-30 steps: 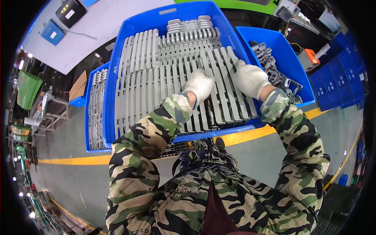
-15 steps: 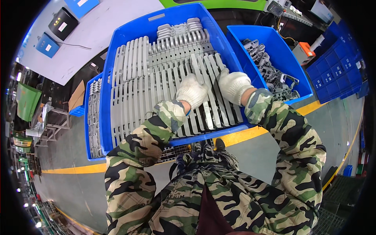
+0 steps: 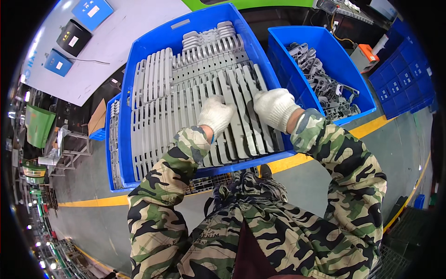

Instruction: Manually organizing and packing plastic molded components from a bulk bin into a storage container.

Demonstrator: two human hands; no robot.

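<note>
A large blue bin in front of me holds rows of long, slotted grey metal bars packed side by side. My left hand, in a white knit glove, is closed among the bars right of the middle of the bin, its fingertips hidden. Closer to the bin's right wall, my right hand, gloved alike, has its fingers curled at the rightmost bars. Between the hands several bars lean slightly, with dark gaps beside them. Shorter grey parts are stacked at the bin's far end.
To the right, a smaller blue bin holds jumbled grey metal brackets. Another narrow blue bin with parts adjoins on the left. Behind stand a white table and an orange-and-white box. A yellow line crosses the grey floor.
Both hands have shifted slightly left along the bars and stay closed. The bars between them sit at a slightly different slant. The whole view has turned a little.
</note>
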